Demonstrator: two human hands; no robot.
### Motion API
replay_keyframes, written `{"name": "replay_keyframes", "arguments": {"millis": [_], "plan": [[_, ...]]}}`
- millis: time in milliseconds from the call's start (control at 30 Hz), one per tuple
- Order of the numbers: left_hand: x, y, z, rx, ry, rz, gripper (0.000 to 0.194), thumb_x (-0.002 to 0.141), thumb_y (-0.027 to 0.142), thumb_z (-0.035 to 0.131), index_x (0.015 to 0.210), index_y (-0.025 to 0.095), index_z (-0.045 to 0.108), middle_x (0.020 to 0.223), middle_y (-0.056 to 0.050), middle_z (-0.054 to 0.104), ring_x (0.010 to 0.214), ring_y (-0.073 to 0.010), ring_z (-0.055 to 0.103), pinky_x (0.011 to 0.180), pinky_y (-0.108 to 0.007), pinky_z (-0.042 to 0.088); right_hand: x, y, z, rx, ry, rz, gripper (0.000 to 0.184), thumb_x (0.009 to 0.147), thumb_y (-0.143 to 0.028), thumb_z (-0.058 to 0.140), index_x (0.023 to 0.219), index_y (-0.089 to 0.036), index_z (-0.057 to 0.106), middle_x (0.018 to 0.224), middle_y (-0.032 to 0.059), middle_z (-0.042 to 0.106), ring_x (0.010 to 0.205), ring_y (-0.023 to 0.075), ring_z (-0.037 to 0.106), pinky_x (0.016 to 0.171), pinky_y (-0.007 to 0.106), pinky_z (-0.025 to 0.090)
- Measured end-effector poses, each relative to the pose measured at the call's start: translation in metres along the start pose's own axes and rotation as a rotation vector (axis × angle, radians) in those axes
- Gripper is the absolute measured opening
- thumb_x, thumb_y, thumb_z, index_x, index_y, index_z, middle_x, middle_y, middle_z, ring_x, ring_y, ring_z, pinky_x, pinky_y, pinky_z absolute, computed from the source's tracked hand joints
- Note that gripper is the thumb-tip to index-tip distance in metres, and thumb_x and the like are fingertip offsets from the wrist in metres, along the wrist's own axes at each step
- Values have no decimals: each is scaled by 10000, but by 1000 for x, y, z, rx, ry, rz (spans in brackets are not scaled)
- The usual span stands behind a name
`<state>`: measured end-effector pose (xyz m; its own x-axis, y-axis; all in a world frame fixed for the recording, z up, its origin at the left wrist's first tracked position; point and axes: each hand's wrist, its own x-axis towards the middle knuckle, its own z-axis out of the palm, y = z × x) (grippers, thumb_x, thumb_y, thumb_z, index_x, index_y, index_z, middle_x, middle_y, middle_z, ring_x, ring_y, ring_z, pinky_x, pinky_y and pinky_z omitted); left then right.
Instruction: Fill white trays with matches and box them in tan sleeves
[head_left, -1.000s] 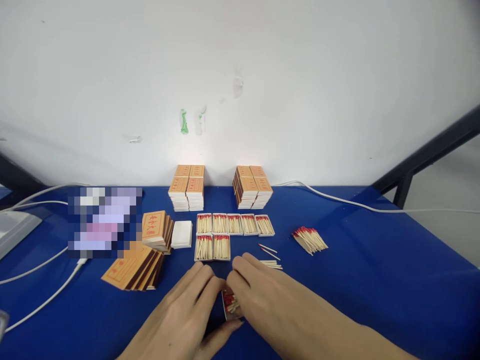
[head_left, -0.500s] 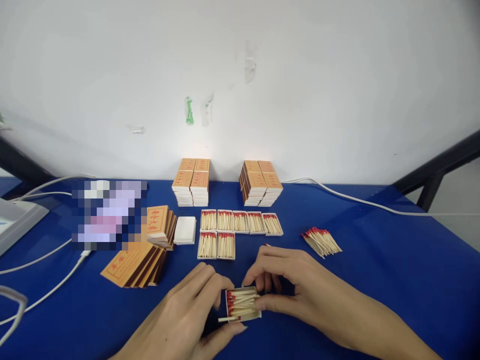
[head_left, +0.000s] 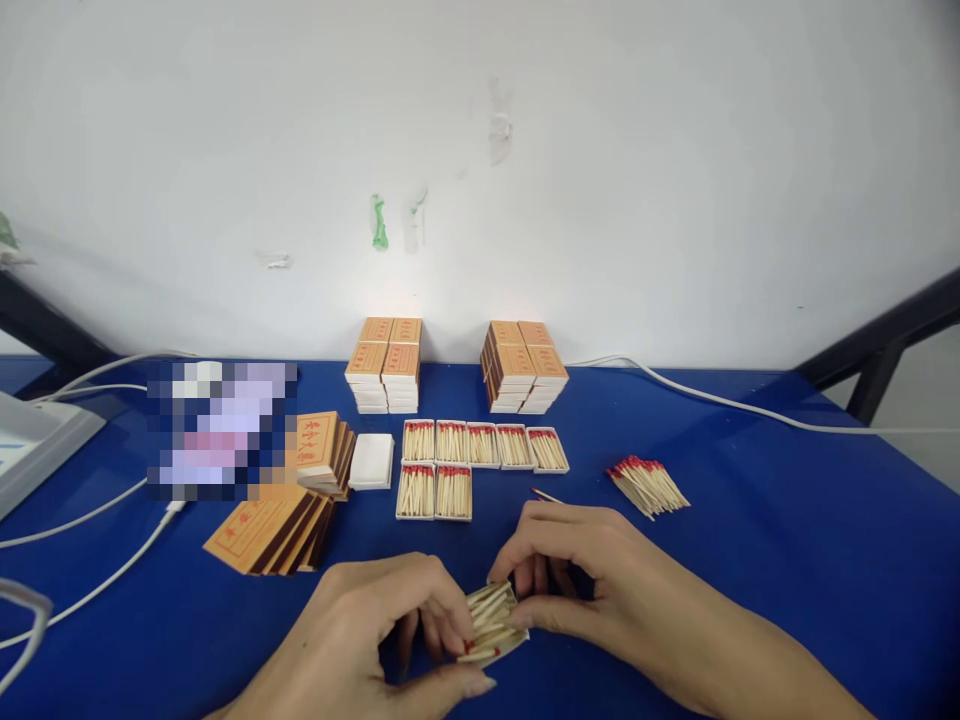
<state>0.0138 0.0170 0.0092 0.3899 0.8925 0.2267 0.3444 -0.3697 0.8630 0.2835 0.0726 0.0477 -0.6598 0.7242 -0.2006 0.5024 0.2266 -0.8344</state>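
A small white matchbox tray (head_left: 513, 640) full of red-tipped matches (head_left: 487, 608) is between my hands near the table's front. My right hand (head_left: 592, 570) grips its right end, thumb on the near side and index finger at the far corner. At the left end my left hand (head_left: 397, 620) has its fingers curled in over the tray. Its fingertips are on a stray match (head_left: 478, 656) lying crosswise along the near edge, head to the right; the thumb sits just below. My left fingers hide the tray's left end.
Several filled trays (head_left: 452, 492) stand in two rows beyond my hands. A loose match pile (head_left: 647, 486) lies right; a single match (head_left: 546, 495) is behind my right hand. Matchbox stacks (head_left: 382, 365) line the wall. Left are white trays (head_left: 371, 460), matchbox covers (head_left: 259, 530) and cables (head_left: 97, 605).
My right hand moved off the matches to the tray's right end. My left fingers curled in over the left end, and the stray match, which stuck out leftward, has shifted right.
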Motion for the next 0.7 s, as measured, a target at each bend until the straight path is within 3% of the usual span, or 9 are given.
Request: {"name": "replay_keyframes", "arguments": {"millis": [267, 467, 567, 700], "plan": [[6, 17, -9, -1, 20, 12, 154, 1005, 181, 865, 995, 323, 805, 864, 95, 833, 732, -115, 794, 707, -209, 633, -1, -4, 6, -15, -20, 2, 48, 1082, -254, 800, 1118, -285, 792, 1072, -40, 716, 938, 122, 676, 825, 257, 515], [11, 22, -16, 35, 69, -24, 231, 942, 148, 883, 1018, 361, 832, 897, 118, 878, 755, -133, 852, 740, -214, 695, -7, -1, 4, -30, 10, 14, 48, 1090, -327, 798, 1135, -322, 784, 1066, -50, 715, 955, 133, 659, 807, 261, 490], [9, 19, -17, 77, 100, -41, 276, 941, 227, 922, 1132, 405, 834, 936, 130, 897, 829, -153, 888, 831, -237, 721, -10, 0, 3, 1, 11, 15, 75, 1081, -285, 797, 1136, -336, 789, 1067, -51, 722, 951, 137, 657, 804, 263, 492], [8, 16, -17, 104, 95, -24, 354, 1007, 288, 891, 1293, 462, 775, 998, 163, 911, 861, -146, 903, 885, -243, 729, -10, -9, 3, 83, 88, 17, 47, 1094, -356, 774, 1113, -338, 813, 1042, -45, 739, 893, 129, 660, 768, 259, 505]]}}
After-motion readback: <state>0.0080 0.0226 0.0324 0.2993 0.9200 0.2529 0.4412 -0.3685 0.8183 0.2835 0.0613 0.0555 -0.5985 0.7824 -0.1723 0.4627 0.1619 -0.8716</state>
